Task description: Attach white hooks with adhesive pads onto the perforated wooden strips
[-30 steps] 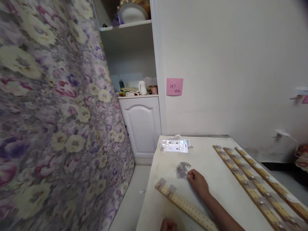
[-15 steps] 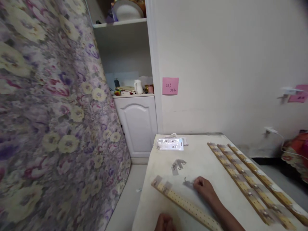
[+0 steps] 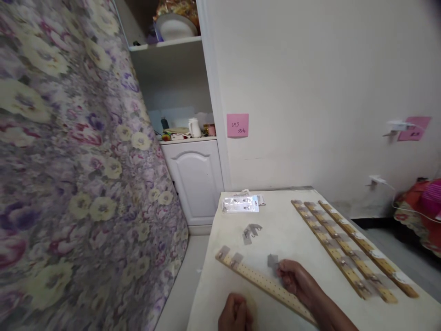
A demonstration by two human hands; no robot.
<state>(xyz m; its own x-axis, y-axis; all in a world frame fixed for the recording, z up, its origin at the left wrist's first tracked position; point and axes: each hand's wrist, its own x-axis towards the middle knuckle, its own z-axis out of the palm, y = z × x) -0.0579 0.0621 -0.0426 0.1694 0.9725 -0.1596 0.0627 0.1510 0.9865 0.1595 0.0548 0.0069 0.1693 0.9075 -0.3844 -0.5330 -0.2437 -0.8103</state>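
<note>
My right hand (image 3: 294,278) pinches a small grey square piece (image 3: 273,261) by its edge, just above the table. It hovers beyond the middle of a pale wooden strip (image 3: 265,284) with rows of small holes. Two similar grey squares with small metal fittings (image 3: 236,259) sit at that strip's far left end. My left hand (image 3: 235,315) is closed, on the near side of the strip at the bottom edge; what its fingers hold, if anything, is hidden. Farther back lies a small group of loose grey pieces with hooks (image 3: 251,233).
Three wooden strips (image 3: 332,250) with grey or white pieces lie side by side on the table's right. A clear packet (image 3: 240,203) lies at the back left of the white table (image 3: 275,211). A wall stands behind, a cabinet (image 3: 196,179) and floral curtain (image 3: 86,161) to the left.
The grey piece in my right hand has been raised and turned so its flat face shows. My left hand has come slightly farther into view. The camera view has shifted a little.
</note>
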